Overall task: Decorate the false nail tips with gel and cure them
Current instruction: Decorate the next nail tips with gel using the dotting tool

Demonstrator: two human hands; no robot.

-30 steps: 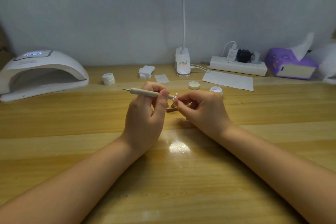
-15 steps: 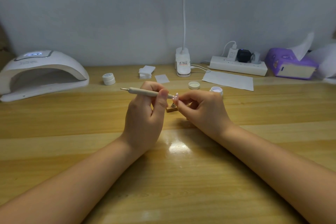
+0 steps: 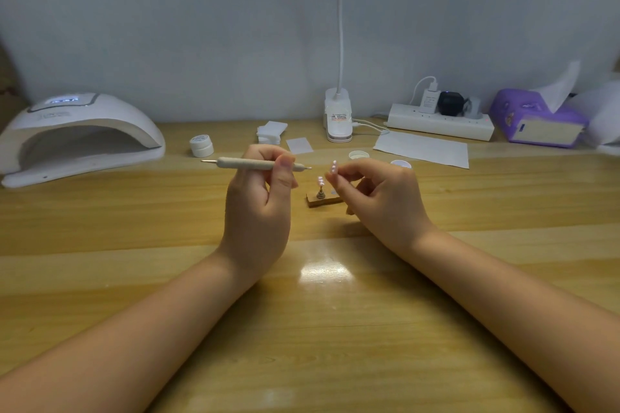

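On the bench (image 3: 100, 245), the curing lamp (image 3: 80, 134) sits at the far left with its mouth open toward the middle, well apart from both hands and on the left hand's side. The left hand (image 3: 258, 208) has its grip closed round a dotting tool (image 3: 258, 164), whose long axis lies level, left to right, its working point aimed right. The right hand (image 3: 379, 198) pinches a pink false nail tip (image 3: 333, 168) between fingertips, held up just right of that point, a small gap between them. Below and between the hands a second nail tip (image 3: 320, 182) stands on a small holder (image 3: 322, 199). An open gel pot (image 3: 401, 164) sits just behind the right hand. I judge the next dab needs only a short move along the tool's axis
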